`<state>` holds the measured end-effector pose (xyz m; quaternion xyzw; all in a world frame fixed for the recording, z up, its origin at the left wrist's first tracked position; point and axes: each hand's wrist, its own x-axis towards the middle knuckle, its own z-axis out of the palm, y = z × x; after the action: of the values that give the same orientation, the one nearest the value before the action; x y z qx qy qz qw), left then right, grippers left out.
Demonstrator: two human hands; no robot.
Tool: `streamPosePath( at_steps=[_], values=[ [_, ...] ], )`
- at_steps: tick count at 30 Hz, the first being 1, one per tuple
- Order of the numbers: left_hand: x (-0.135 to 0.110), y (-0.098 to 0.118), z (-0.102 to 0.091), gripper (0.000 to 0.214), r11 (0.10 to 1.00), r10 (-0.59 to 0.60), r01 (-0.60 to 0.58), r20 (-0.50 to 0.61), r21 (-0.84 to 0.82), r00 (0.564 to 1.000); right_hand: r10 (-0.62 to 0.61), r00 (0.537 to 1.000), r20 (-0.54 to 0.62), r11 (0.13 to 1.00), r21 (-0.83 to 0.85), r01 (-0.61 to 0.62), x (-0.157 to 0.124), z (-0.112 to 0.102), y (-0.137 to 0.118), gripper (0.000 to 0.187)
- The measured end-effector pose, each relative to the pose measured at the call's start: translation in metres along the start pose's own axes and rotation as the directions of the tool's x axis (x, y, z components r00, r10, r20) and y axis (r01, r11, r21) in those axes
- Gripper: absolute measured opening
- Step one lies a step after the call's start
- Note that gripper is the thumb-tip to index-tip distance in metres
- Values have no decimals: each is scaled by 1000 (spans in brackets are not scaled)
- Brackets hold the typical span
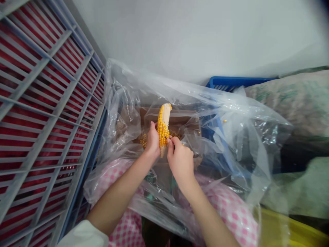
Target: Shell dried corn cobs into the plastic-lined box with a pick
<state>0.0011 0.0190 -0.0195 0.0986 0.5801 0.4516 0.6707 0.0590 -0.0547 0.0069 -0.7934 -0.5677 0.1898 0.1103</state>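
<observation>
An ear of corn (162, 128) stands almost upright in front of me, its top tipped slightly right. Yellow kernels cover its left side and lower part, while a strip along the upper right is bare pale cob. My left hand (152, 140) is closed around it from the left. From the right, my right hand (180, 154) pinches at the kernels low on the ear, thumb and fingertips pressed to it. Below, loose kernels (144, 140) lie in a cardboard box (185, 118) lined with a clear plastic bag (123, 103).
A grey slatted crate (48, 127) with red contents rises close on the left. Right of the box are a blue basket (231, 81) and a full pale sack (298, 99). A white wall (190, 37) stands behind. Plastic drapes over my knees in pink-checked cloth (231, 212).
</observation>
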Motion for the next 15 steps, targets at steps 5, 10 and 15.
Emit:
streamPosePath(
  at_steps=[5,10,15],
  values=[
    [3,-3,1,33,987,-80,70,-68,-145,994,27,999,-27,998,65,-25,-1,14,-5,28],
    [4,-1,-2,37,981,-136,130,-28,-147,990,14,999,-39,975,222,-5,10,6,3,29],
    [-1,7,-7,42,990,-118,122,65,-75,991,-73,997,-31,911,405,79,21,-18,20,31]
  ],
)
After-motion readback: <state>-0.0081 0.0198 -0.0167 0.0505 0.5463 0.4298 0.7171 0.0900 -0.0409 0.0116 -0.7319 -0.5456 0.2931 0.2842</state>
